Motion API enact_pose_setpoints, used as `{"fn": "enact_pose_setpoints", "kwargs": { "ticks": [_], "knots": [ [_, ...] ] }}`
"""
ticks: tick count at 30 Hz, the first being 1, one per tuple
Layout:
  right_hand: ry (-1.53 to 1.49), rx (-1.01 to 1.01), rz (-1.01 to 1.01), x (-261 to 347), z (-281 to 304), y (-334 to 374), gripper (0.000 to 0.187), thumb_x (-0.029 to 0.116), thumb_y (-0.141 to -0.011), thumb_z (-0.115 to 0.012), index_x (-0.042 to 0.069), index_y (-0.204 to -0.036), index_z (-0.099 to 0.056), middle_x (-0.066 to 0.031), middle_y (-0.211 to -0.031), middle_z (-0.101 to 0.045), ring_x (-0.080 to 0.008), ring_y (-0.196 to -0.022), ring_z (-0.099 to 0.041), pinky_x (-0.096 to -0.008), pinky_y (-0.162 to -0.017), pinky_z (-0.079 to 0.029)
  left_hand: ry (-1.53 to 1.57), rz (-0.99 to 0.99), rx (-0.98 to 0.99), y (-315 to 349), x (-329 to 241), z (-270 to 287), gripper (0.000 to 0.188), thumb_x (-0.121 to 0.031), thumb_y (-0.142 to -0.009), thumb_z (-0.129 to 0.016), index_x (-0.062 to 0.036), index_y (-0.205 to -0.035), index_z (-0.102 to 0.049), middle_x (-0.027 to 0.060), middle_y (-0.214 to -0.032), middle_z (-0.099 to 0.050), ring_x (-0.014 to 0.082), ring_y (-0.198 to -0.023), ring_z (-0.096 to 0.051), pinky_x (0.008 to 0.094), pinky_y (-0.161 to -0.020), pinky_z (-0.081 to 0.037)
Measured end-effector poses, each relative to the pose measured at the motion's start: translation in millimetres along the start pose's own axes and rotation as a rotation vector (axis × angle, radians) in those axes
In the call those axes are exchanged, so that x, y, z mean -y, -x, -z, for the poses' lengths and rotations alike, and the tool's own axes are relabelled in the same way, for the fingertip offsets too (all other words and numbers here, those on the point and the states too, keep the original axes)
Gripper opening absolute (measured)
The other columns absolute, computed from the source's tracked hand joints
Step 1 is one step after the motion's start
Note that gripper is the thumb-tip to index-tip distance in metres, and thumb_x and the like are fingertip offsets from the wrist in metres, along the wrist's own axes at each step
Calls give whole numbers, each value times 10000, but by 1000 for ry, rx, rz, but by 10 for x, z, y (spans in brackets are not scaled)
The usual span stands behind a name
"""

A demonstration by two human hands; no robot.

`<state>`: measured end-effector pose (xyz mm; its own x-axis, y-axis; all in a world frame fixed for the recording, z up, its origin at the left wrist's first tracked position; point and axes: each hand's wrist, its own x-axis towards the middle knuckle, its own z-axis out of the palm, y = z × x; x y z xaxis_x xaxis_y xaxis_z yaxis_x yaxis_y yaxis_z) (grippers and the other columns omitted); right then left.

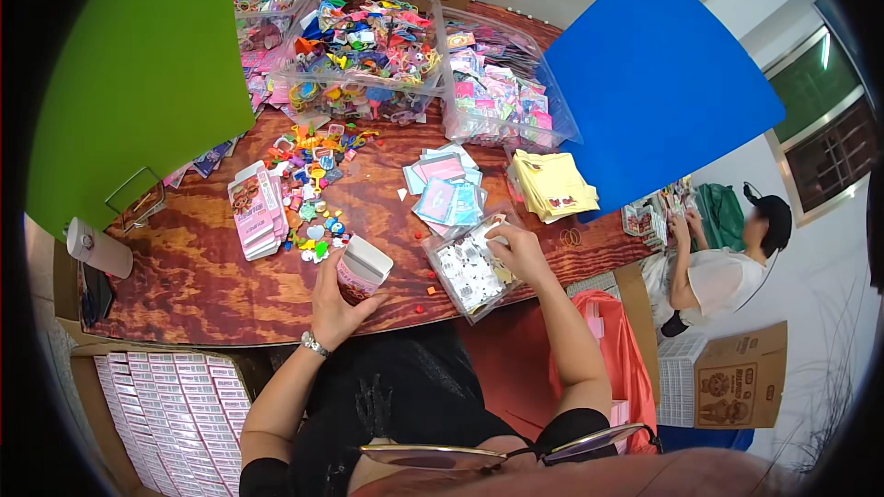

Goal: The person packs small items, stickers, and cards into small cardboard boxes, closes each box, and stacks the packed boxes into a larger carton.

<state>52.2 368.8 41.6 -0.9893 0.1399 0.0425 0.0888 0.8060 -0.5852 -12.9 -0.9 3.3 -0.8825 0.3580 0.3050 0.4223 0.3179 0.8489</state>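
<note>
My left hand [333, 306] is wrapped around a small pink carton [365, 269], held upright with its white top flaps up. Over a clear plastic tray [475, 317] at the table's front edge, my right hand [523, 256] has its thumb and fingers drawn together on the papers. Whatever they pinch is hidden. White sheets with small black prints [468, 272] fill the tray. Flattened pink cartons [258, 212] lie in a stack to the left, beside a scatter of small colourful plastic toys [318, 179]. Light blue and pink cards [449, 201] are piled behind the tray.
Yellow packets [554, 186] lie right of the cards. Clear bins of toys [368, 97] and packets [516, 133] line the back, between green [138, 83] and blue [654, 83] panels. A pink tumbler [99, 250] stands left. Another person [727, 267] works at right.
</note>
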Motion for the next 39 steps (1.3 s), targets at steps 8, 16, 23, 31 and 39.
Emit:
{"fn": "enact_pose_setpoints", "kwargs": {
  "ticks": [8,16,23,31,39],
  "knots": [
    [337,78,50,-255,-176,-110,196,126,-824,-739,85,-1005,-675,-160,-1055,-649,-369,-970,-646,-465,-819,-531,-1,9,13,17,8,10,1008,-291,-662,-923,54,-1432,-371,237,-1324,-549,335,-1215,-576,420,-1022,-467],
    [2,-98,-24,33,177,-149,225,156,-854,-741,91,-1062,-688,-158,-934,-722,-340,-877,-707,-387,-767,-554,16,-27,-48,0,-14,9,877,-279,-645,-925,10,-1328,-458,204,-1214,-580,365,-1130,-593,438,-939,-492],
    [292,99,-76,-244,226,90,357,203,-806,-779,57,-1119,-690,-174,-985,-725,-334,-888,-711,-388,-788,-558,41,-23,-47,-9,-44,-63,841,-278,-644,-925,2,-1302,-480,193,-1197,-588,358,-1107,-602,430,-923,-498],
    [439,119,-200,-168,11,117,340,254,-811,-731,139,-1125,-672,-151,-1085,-692,-371,-991,-669,-480,-848,-533,-24,-42,-32,32,-2,-24,875,-280,-647,-931,1,-1328,-459,197,-1190,-616,330,-1103,-637,414,-929,-510],
    [412,97,-172,-258,-17,115,278,230,-821,-738,123,-1054,-631,-155,-1024,-677,-390,-949,-663,-493,-813,-524,-26,-66,-18,35,-21,-15,879,-286,-648,-931,6,-1328,-457,203,-1201,-613,337,-1106,-636,417,-933,-509]
  ]
}}
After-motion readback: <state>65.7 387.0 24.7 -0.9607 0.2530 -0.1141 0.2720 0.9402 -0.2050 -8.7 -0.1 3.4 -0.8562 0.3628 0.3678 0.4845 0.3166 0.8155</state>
